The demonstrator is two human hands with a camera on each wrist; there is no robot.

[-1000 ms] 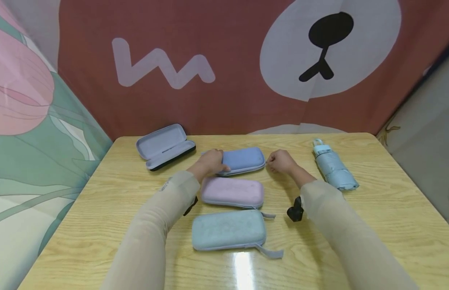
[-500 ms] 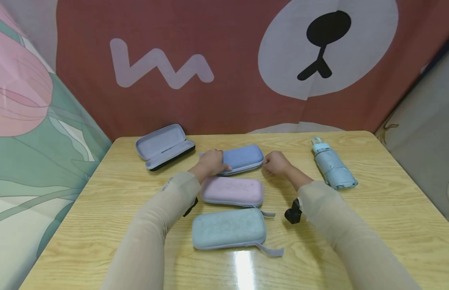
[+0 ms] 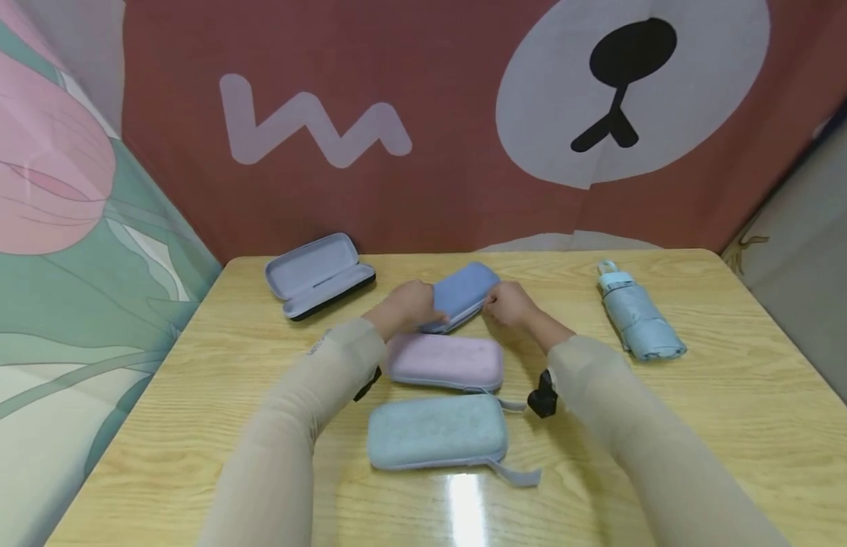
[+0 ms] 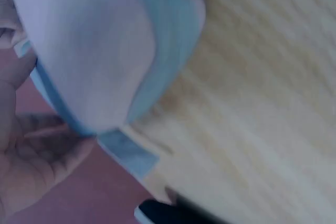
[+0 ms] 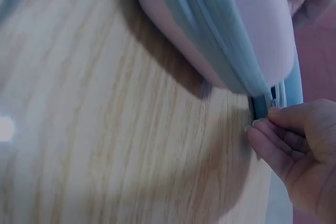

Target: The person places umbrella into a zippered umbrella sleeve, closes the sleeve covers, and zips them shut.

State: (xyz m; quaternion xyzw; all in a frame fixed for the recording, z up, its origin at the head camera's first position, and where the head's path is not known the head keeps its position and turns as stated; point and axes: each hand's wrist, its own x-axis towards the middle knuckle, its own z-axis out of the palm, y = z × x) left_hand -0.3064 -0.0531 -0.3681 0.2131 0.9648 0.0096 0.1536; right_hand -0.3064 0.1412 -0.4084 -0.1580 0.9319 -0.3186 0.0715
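In the head view a blue zip case (image 3: 464, 292) lies at an angle near the back of the table, its right end pointing away from me. My left hand (image 3: 411, 302) grips its left end, thumb on the near side. At the case's right end, my right hand (image 3: 510, 304) pinches the zipper pull. In the right wrist view the right thumb and fingers (image 5: 294, 140) meet at the zipper, beside a short dark gap. A pink zip case (image 3: 445, 362) lies just in front, and a light teal zip case (image 3: 437, 431) nearer me.
An open hard case (image 3: 320, 277) with a grey-lilac lining stands at the back left. A folded light-blue umbrella (image 3: 640, 315) lies at the right. Grey straps stick out from the pink and teal cases. A printed cloth hangs behind the wooden table (image 3: 724, 425).
The blue case has turned, its right end swinging away from me. My right hand has moved left along its near side, while the left hand keeps hold of the left end.
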